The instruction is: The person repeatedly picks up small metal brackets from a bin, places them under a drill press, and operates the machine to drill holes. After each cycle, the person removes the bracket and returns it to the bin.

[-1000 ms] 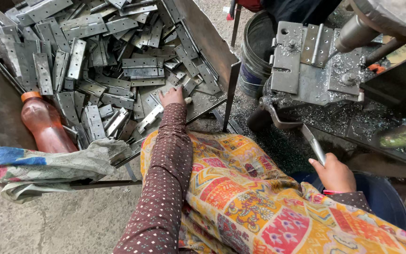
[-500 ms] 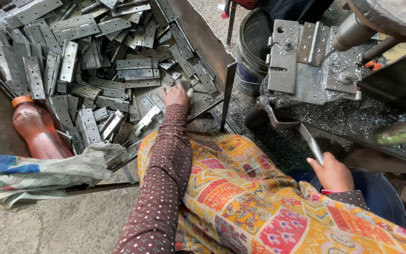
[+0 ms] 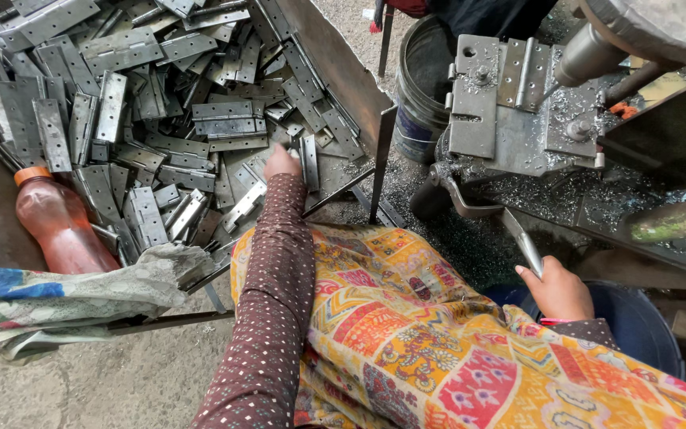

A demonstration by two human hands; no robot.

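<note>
My left hand [image 3: 281, 161] reaches into a metal tray [image 3: 335, 63] heaped with grey metal hinge plates [image 3: 224, 119]. Its fingers close around one upright plate [image 3: 309, 161] near the tray's right wall. My right hand [image 3: 559, 291] is down at the right and grips the end of a metal lever [image 3: 523, 242] that leads up to a machine. A hinge plate [image 3: 511, 74] lies clamped on the machine's steel fixture [image 3: 486, 119]. My lap is covered by a bright yellow patterned cloth [image 3: 422, 334].
An orange-capped bottle [image 3: 61, 226] of reddish liquid stands at the tray's left front beside a crumpled rag [image 3: 81, 294]. A dark bucket [image 3: 422, 87] sits behind the tray. Metal shavings [image 3: 597, 199] cover the machine bed. A blue tub [image 3: 637, 318] is beneath my right hand.
My left hand has shifted slightly right inside the tray and taken hold of a single hinge plate. My right hand stays on the lever.
</note>
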